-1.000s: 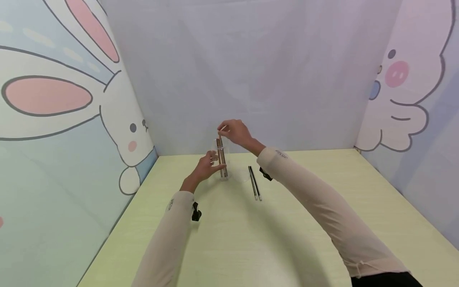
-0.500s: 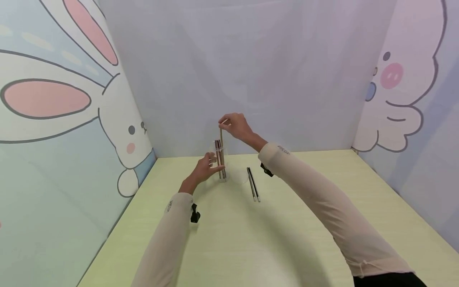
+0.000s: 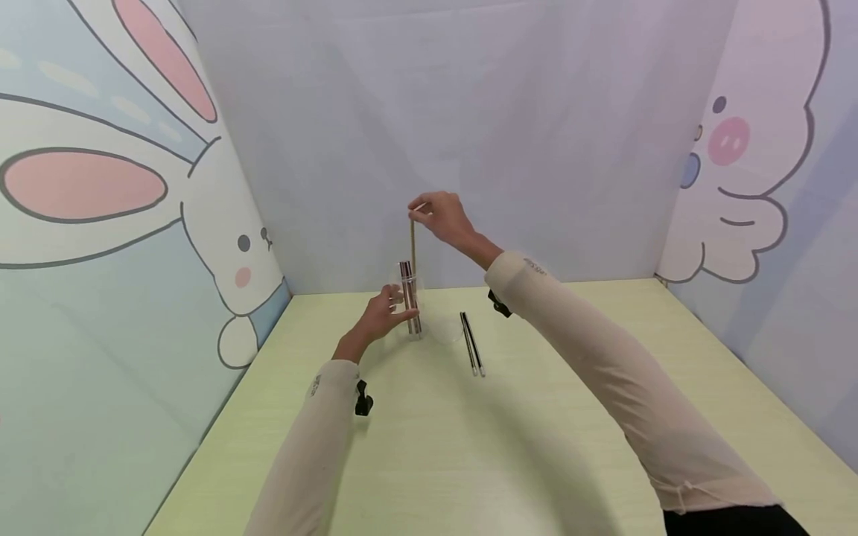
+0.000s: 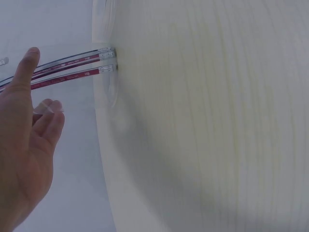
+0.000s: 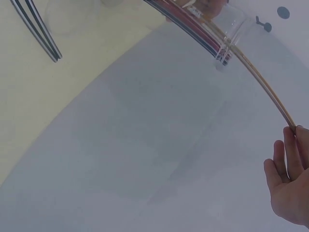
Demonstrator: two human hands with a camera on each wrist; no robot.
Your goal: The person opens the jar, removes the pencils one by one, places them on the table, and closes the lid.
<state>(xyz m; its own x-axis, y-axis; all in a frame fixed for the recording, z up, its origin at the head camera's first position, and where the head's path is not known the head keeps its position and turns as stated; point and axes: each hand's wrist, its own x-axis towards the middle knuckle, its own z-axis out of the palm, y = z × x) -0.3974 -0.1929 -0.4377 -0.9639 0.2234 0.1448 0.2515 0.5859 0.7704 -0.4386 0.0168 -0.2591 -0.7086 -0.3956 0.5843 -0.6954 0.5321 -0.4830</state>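
A clear cylindrical container (image 3: 418, 286) stands upright near the back edge of the table, with several red and dark pencils (image 4: 72, 72) in it. Their silver ends rest at its base in the left wrist view. My left hand (image 3: 380, 313) grips the container, thumb across the near side and fingers on the far side. Above the rim, my right hand (image 3: 442, 218) pinches the top end of a gold-coloured pencil (image 5: 263, 84) between thumb and fingertips. Most of its length stands out of the container, while its lower end is inside.
Two black pencils (image 3: 473, 344) lie side by side on the pale table (image 3: 415, 454), right of the container. Between them and the container lies a clear round lid (image 3: 445, 330). A plain backdrop (image 3: 509, 186) rises behind the table, with printed walls on both sides.
My right hand has risen, drawing the gold-coloured pencil upward out of the container. The left hand keeps its grip and stays in place; the black pencils have not moved.
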